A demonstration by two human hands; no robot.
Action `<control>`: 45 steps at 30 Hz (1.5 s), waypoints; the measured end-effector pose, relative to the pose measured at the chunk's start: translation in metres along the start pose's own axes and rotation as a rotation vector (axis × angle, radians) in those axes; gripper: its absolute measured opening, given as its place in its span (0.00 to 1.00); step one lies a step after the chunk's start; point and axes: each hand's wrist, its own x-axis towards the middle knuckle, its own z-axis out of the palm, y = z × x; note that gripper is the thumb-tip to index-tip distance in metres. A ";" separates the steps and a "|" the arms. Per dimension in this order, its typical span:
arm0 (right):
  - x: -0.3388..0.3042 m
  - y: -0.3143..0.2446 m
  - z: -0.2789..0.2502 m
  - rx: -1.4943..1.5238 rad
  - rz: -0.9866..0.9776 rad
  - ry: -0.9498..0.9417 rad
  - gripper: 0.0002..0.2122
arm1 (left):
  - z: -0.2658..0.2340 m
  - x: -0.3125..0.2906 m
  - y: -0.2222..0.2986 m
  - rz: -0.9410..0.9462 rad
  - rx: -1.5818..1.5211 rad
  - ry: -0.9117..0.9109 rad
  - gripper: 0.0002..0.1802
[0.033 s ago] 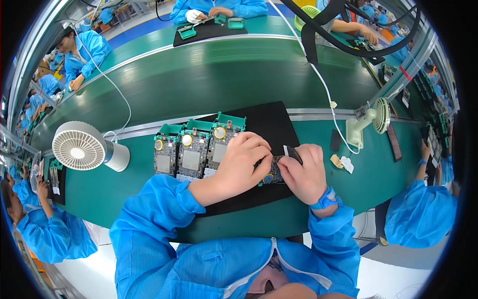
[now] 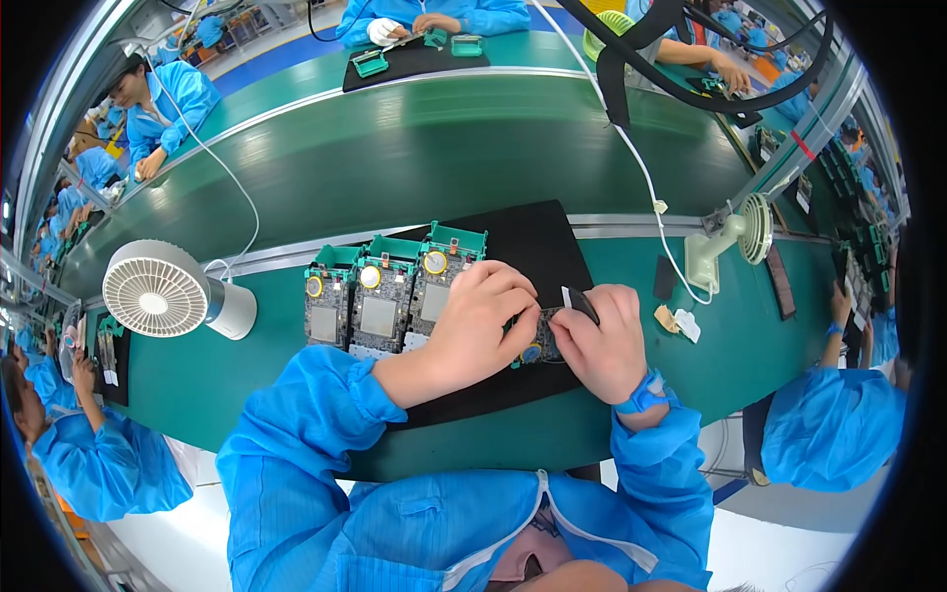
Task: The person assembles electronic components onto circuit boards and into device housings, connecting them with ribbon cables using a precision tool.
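Between my hands on the black mat (image 2: 528, 222) lies a mostly covered circuit board (image 2: 548, 349), with a round yellow-rimmed part at its near end. My left hand (image 2: 483, 314) has its fingers curled and closed on the board's left side, thumb and fingertips close together. My right hand (image 2: 605, 340) grips a small black tool (image 2: 582, 305) with a pale tip, while its thumb and forefinger press down at the board. Exactly what the fingertips touch is hidden. Left of my left hand, three similar boards with green plastic frames (image 2: 380, 316) stand side by side, the rightmost partly covered.
A white fan (image 2: 155, 289) stands at left, a pale green fan (image 2: 730, 242) at right. Paper scraps (image 2: 688, 326), a dark flat piece (image 2: 666, 278) and a brown strip (image 2: 781, 283) lie right. A white cable (image 2: 641, 173) hangs down. Co-workers sit around, beyond the green conveyor (image 2: 424, 148) too.
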 end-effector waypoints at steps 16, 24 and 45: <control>-0.004 0.004 0.004 0.018 0.022 -0.012 0.12 | 0.001 0.000 0.002 -0.001 0.018 -0.001 0.05; -0.003 0.004 0.005 0.018 0.022 -0.008 0.11 | 0.001 -0.001 0.002 0.006 0.027 0.000 0.05; -0.006 -0.001 0.003 0.039 0.059 -0.018 0.10 | -0.001 -0.003 0.006 0.016 0.041 -0.036 0.07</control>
